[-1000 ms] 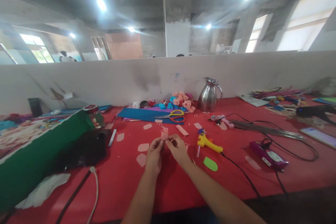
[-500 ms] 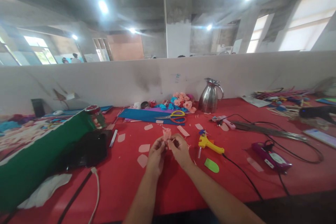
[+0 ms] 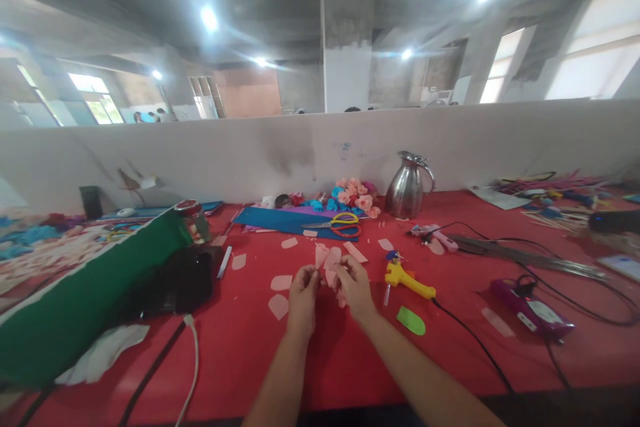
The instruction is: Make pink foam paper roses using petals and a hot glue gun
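Over the red table (image 3: 340, 353), my left hand (image 3: 303, 291) and my right hand (image 3: 354, 285) are held close together. Both pinch a small pink paper flower (image 3: 327, 260) whose petals stand up between the fingertips. Loose pink petal cut-outs (image 3: 278, 305) lie on the cloth just left of my hands. To the right of my right hand lies a yellow glue gun (image 3: 406, 277), with a green leaf cut-out (image 3: 411, 321) in front of it.
Scissors (image 3: 339, 221) rest on blue and purple sheets (image 3: 280, 220) beyond my hands, near a pile of finished paper flowers (image 3: 350, 195) and a steel jug (image 3: 407, 185). A green roll (image 3: 85, 293) and black bag (image 3: 170, 280) lie left. Cables and a purple device (image 3: 533, 299) lie right.
The pink flower's petals have spread wider between my fingers. The camera has shifted slightly, so the scene sits a little further right and lower.
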Tool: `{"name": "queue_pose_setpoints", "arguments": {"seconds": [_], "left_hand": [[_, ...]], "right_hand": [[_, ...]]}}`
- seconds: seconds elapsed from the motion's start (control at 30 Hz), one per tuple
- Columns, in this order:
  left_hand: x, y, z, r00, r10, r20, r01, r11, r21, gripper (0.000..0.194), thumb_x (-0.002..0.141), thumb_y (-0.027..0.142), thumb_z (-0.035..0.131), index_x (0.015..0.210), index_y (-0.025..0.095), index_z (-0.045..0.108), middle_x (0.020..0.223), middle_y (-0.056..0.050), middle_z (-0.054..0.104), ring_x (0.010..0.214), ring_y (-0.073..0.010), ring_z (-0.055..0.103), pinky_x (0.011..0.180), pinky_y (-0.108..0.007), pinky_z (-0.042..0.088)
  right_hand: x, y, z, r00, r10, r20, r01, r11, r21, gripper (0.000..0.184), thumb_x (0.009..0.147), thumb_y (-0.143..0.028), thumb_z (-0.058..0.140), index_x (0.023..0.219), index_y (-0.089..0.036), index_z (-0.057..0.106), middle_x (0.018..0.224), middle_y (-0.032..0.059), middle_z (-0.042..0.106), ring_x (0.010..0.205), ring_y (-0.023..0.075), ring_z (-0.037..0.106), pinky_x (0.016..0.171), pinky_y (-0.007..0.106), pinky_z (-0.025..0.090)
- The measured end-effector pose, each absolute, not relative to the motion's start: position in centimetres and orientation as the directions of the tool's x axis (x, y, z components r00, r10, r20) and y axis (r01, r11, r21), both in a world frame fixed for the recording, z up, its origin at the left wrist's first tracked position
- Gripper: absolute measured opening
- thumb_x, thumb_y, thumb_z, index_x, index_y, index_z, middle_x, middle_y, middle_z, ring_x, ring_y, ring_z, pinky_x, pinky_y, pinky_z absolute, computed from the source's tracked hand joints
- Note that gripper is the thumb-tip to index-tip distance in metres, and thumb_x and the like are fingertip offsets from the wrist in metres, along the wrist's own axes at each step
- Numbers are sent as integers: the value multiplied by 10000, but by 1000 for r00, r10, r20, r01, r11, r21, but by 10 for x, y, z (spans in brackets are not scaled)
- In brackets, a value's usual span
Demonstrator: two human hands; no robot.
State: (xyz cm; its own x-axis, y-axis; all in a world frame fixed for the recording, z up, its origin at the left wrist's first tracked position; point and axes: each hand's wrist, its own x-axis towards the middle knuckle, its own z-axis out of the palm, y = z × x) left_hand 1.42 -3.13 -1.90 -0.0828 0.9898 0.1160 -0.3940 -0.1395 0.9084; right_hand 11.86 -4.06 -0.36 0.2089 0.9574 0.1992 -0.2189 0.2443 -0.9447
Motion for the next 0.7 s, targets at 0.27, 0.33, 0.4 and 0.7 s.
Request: {"name": "queue_pose_setpoints", "arguments": {"seconds": [0.27,0.33,0.4,0.7], "left_hand": [[11,-32,-9,-95,993,69,-504,-108,857,254,628,308,714,769,173,551,708,30,566,531,-56,450,538,-180,382],[9,-33,-5,-45,998,53,-532,-69,844,268,619,300,724,790,169,565,759,18,594,534,-57,469,550,-193,405],[7,-34,-2,-17,999,36,-560,-39,828,275,605,291,734,783,167,564,821,4,622,556,-66,505,579,-212,433],[-10,-32,2,158,987,-42,-597,129,792,200,643,166,710,742,160,536,959,-43,673,616,-76,605,616,-195,480]], "right_hand": [[123,-36,-3,13,997,72,-204,74,-976,126,687,-310,518,671,-189,487,404,-61,543,248,61,360,249,149,214],[124,-36,-2,-18,998,67,-172,62,-983,128,683,-314,521,685,-188,495,415,-67,546,248,63,372,242,147,227],[126,-36,0,-52,996,68,-141,60,-988,118,667,-301,528,670,-193,483,414,-78,531,264,69,404,249,145,255],[146,-30,4,-199,976,86,121,112,-986,80,672,-206,465,606,-179,502,478,-61,524,376,75,479,363,154,339]]}}
